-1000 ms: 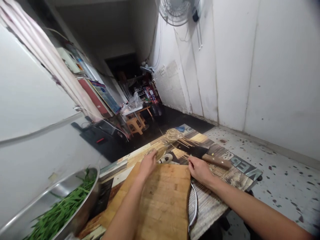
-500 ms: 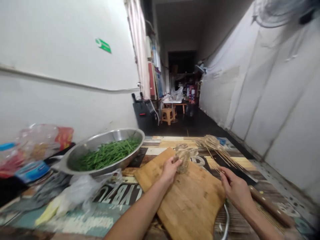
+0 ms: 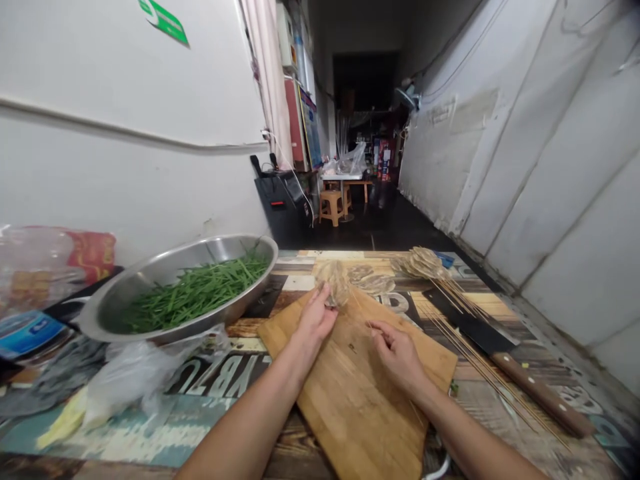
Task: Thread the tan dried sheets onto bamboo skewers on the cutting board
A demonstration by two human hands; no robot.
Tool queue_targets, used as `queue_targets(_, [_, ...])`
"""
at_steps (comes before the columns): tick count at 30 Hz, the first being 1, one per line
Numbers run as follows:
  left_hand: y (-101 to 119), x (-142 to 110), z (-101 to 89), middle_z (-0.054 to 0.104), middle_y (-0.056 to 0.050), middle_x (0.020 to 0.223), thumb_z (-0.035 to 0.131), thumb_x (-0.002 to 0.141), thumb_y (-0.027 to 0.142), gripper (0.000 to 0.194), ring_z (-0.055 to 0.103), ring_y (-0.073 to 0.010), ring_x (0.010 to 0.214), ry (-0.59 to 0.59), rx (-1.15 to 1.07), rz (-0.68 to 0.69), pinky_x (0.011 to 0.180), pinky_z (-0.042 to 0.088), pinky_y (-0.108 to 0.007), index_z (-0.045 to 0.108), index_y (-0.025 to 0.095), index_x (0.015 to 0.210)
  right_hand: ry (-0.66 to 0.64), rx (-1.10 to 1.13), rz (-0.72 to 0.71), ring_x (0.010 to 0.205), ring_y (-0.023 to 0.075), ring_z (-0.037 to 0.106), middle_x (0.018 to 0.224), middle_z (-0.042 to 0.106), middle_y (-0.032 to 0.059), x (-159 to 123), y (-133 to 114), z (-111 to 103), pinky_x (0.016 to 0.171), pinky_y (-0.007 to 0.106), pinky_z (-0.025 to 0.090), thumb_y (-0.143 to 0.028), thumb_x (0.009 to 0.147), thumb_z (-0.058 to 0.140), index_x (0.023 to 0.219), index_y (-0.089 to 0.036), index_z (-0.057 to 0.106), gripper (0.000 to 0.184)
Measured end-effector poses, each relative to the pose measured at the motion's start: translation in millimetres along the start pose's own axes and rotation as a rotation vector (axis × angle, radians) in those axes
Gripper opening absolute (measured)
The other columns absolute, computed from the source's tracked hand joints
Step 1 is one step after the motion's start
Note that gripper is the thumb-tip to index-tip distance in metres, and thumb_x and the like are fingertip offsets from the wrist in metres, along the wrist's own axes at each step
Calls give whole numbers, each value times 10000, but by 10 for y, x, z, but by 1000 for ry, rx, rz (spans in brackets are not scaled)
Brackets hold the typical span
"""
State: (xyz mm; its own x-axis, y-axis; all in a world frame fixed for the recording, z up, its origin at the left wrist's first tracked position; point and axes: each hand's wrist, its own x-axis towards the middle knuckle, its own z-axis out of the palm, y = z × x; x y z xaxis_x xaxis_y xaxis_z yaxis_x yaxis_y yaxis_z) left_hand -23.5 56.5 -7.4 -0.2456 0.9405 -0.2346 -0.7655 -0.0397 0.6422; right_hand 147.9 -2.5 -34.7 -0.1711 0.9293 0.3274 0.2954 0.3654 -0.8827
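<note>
My left hand (image 3: 315, 319) is closed on a thin tan slice of food (image 3: 334, 283), held just above the far edge of a wooden cutting board (image 3: 360, 387). My right hand (image 3: 397, 353) rests over the board and pinches a thin bamboo skewer (image 3: 360, 312) that points toward the slice. More tan slices (image 3: 373, 281) lie on the table beyond the board. A pile of slices threaded on skewers (image 3: 425, 263) lies further right.
A steel bowl (image 3: 150, 283) of green stems stands at left, with plastic bags (image 3: 130, 373) and packets (image 3: 30, 293) around it. A cleaver with a wooden handle (image 3: 540, 397) and loose skewers (image 3: 480, 363) lie right of the board. Walls close in on both sides.
The view swung left and steadied. My left hand lifted a slice to the board's far edge. My right hand came in from the skewers at right onto the board, with one skewer.
</note>
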Motion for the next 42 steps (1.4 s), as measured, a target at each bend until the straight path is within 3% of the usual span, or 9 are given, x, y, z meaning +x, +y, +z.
queue_targets(6, [-9,-29,12,673,17,817,663,722,106,140,609,-90,706,36,103,9,684,476,-220,596,186,816,-121,-24,-56,874,204,667,1006,700,76,-23,-57,-38,783,322,535,-268,833,456,1036,-174,679,316])
queue_targets(16, [-9,-67,40,651,24,723,770,572,128,259,583,-75,646,77,125,130,622,436,-190,569,149,734,-110,-37,-52,877,200,669,1009,699,73,-30,-26,-34,778,320,544,-259,829,449,1035,-164,683,326])
queue_targets(25, [7,-84,84,657,25,742,702,647,92,198,605,-84,660,120,112,146,665,456,-215,563,167,765,-126,-73,-26,897,209,666,1013,696,72,-23,-46,-50,837,350,529,-250,818,445,1021,-173,694,331])
queue_targets(33, [-22,-44,50,651,14,770,764,566,167,309,600,-91,669,131,171,188,659,459,-220,550,169,788,-132,-72,-33,903,205,665,1010,698,62,-4,-32,-52,816,335,534,-239,820,440,1015,-182,696,327])
queue_targets(42, [-83,-19,23,679,-38,827,814,476,281,420,613,-134,757,60,286,372,772,464,-273,593,141,804,-124,-97,-23,896,215,665,997,702,67,-4,-46,-77,817,350,533,-251,824,442,981,-188,704,312])
